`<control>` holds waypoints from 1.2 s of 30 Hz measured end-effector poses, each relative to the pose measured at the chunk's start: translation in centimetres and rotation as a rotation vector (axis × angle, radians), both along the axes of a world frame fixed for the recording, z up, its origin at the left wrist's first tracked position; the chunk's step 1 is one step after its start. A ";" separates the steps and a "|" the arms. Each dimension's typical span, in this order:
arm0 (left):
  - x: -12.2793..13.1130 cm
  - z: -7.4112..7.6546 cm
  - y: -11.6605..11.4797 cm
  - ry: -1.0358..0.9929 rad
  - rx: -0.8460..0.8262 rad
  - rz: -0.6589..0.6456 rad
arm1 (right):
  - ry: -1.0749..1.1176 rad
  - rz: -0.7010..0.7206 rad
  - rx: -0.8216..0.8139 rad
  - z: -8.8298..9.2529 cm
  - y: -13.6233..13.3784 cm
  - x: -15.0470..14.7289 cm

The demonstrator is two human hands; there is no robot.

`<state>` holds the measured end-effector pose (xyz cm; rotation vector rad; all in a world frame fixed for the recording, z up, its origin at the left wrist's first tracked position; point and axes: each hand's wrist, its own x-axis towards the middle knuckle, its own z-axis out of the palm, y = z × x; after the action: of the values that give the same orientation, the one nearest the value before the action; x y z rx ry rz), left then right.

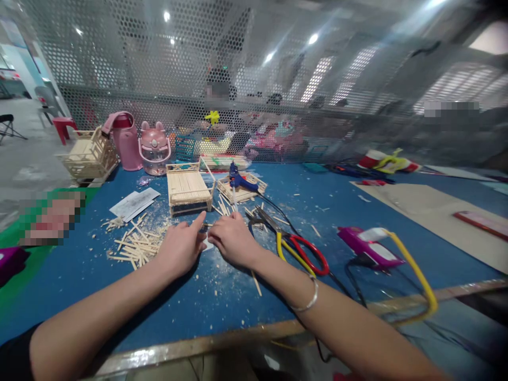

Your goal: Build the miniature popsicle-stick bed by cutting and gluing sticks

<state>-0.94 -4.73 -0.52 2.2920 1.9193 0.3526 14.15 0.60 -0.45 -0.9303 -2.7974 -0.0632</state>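
My left hand (183, 244) is above the blue table, its index finger stretched forward and its other fingers curled in. My right hand (230, 237) meets it from the right with fingers bent and pressed together. Between the fingertips is a small piece, mostly hidden, that I cannot make out. A scrap of white paper (208, 244) shows beneath them. Just beyond stands a small bed-like frame of thin wooden sticks (189, 185). A blue glue gun (242, 181) rests on another stick frame (260, 188), with a pale stick reaching toward my right hand.
Loose wooden sticks (137, 244) lie left of my hands. Scissors (304, 254) with red and yellow handles lie right. A purple device (371, 247) has a yellow cable. A pink flask (126, 142), a pink bottle (154, 151) and a mesh screen (159, 63) stand behind.
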 end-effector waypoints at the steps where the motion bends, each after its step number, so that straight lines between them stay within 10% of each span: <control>1: 0.0 0.1 0.0 0.013 -0.006 0.010 | 0.011 -0.014 -0.001 0.0 0.1 -0.1; 36: -0.5 -0.4 0.6 -0.169 -0.109 0.052 | -0.044 -0.108 -0.030 0.1 -0.9 -0.4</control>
<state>-1.46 -4.13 -0.96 2.0763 1.8691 0.4215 13.71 -0.29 -0.39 -1.0997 -2.7930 -0.0570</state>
